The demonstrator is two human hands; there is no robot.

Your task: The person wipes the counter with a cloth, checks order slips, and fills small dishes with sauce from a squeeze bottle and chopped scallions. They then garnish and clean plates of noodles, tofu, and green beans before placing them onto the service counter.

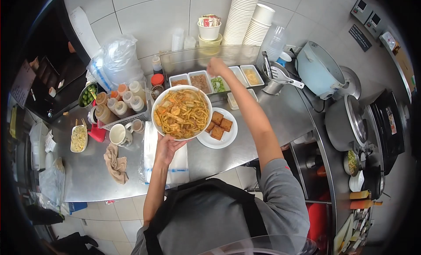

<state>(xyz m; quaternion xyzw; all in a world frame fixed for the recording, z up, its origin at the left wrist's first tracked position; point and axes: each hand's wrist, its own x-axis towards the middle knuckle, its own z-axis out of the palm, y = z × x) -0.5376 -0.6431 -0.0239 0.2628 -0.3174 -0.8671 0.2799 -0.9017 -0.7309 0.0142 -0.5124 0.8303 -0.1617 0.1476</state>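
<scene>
While the left hand (165,150) grips the round white bowl (154,114) from below its near rim, apparently to keep the glossy noodles (182,114) level over the steel desk (280,119), the right hand (215,67) reaches beyond the bowl near the chopped greens (218,84), fingers curled, though I cannot tell whether around anything. Right of the bowl, square browned blocks (226,124) sit on a smooth plate (231,137).

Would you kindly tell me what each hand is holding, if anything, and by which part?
The left hand supports the noodle bowl from below at its near side. Whether the right hand holds anything cannot be told.
</scene>
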